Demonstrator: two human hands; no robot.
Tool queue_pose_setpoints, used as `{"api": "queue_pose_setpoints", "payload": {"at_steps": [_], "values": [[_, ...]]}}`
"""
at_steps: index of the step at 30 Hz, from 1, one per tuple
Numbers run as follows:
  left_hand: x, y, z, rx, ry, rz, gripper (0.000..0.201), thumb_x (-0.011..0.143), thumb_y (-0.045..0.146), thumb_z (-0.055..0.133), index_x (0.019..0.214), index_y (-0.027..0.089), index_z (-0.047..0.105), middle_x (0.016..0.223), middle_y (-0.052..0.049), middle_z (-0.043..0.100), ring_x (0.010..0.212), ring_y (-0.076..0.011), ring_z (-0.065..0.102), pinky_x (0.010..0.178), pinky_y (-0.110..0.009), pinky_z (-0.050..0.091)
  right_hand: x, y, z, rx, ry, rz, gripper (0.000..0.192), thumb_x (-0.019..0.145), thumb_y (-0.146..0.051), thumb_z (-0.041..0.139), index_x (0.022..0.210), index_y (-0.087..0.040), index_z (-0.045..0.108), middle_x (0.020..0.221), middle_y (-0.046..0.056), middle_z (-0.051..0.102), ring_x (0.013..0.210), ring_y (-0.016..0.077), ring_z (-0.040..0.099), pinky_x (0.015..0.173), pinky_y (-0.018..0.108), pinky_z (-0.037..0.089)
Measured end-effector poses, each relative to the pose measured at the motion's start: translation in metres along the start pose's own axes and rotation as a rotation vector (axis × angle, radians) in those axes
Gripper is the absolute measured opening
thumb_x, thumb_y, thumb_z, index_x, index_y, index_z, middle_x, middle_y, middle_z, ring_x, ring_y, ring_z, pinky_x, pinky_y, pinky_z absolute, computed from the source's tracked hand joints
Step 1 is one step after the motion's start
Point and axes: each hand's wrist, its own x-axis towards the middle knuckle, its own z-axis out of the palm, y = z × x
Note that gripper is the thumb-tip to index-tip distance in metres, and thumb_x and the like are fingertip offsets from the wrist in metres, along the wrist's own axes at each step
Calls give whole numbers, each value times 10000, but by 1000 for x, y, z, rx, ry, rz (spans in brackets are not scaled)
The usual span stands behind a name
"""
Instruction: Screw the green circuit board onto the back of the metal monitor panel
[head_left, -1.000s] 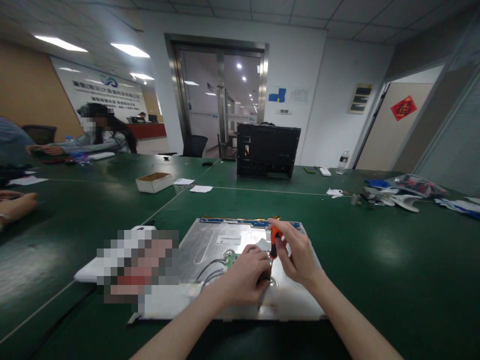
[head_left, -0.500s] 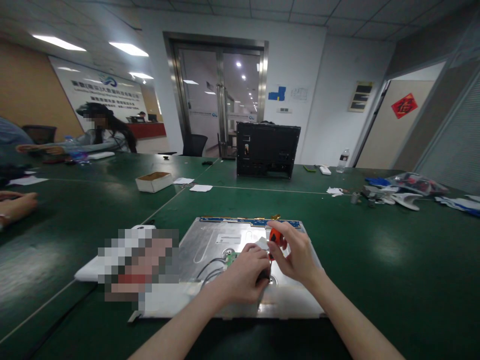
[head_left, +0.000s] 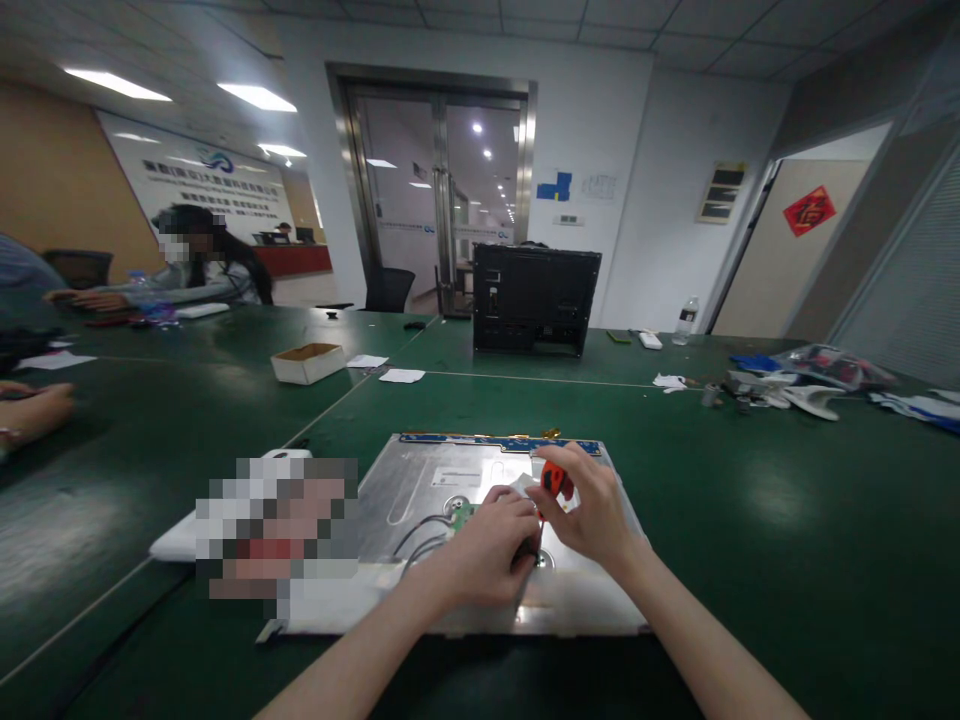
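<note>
A flat metal display panel [head_left: 420, 490] lies before me, with a blue circuit strip [head_left: 517, 446] along its far edge. My right hand [head_left: 589, 500] is closed around the orange-and-black handle of a screwdriver [head_left: 553, 477], held upright with its shaft pointing down to the panel. Close beside the shaft, my left hand [head_left: 487, 545] rests over the panel's middle with its fingers curled. Something dark shows under those fingers, but I cannot make it out. A small green circuit board [head_left: 463, 516] with black cables [head_left: 420, 533] peeks out left of my left hand. The screwdriver's tip is hard to see.
Left of the panel lies a white object [head_left: 176, 540], partly blurred out. Farther off are an open cardboard box [head_left: 307, 364], a black monitor housing [head_left: 536, 300] and a water bottle [head_left: 685, 322]. Loose parts and bags [head_left: 832, 368] lie at right. Other people sit at left.
The fingers of my right hand have shifted slightly around the screwdriver handle, the thumb a little to the left. My left hand and the panel stay in place.
</note>
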Motion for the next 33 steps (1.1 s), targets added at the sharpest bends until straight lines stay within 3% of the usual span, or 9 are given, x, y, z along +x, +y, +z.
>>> {"api": "queue_pose_setpoints", "payload": {"at_steps": [6,16,33], "values": [[1,-1,0,-10,-26,6,91,678,111,565,725,185,539,857,-26,612,879,-212,547,917,-387,336,1,-2,-5,105,-63,14,394,860,-137,423,1248,-202,435,893,48,605,664,142,564,575,258,454],[0,-2,1,-16,-16,6,113,676,108,567,757,187,557,902,-35,627,896,-222,547,919,-391,329,0,-1,2,-27,36,-16,238,864,-237,516,1094,-206,465,698,-26,516,507,99,458,476,219,369],[0,0,0,-10,1,0,104,670,100,559,736,180,563,848,-31,619,867,-209,555,906,-382,345,2,-3,2,-64,80,-12,206,859,-321,578,990,-214,461,618,-57,496,466,85,429,463,194,348]]}}
